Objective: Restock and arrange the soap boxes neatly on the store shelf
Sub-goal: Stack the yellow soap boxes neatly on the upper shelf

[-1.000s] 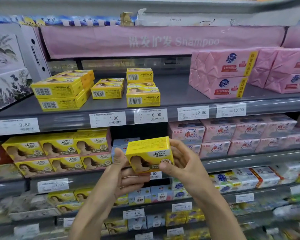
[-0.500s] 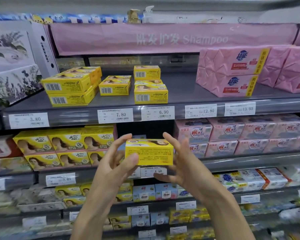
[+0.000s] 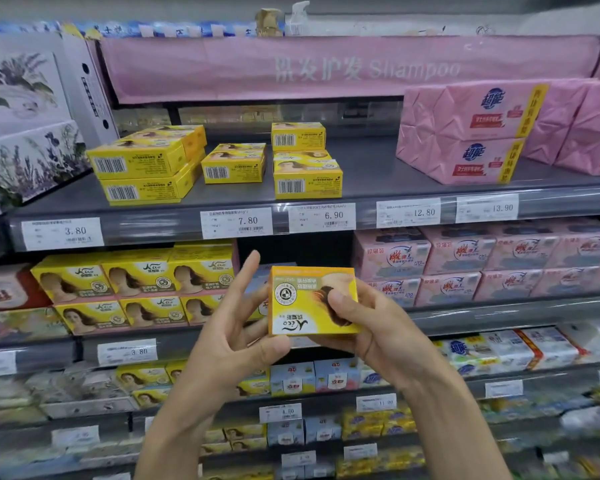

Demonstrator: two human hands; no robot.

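Fingers [image 3: 247, 281] of two hands [image 3: 227, 342] [image 3: 378, 336] grip one soap box [image 3: 303, 301].

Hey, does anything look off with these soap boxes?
Yes. The yellow soap box gripped by the left hand and right hand is upside down: its logo reads inverted along the bottom, while matching boxes shelved to its left are upright.

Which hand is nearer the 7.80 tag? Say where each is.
Left. The left hand sits just below the 7.80 tag; the right hand is below and farther right. Both hold the box.
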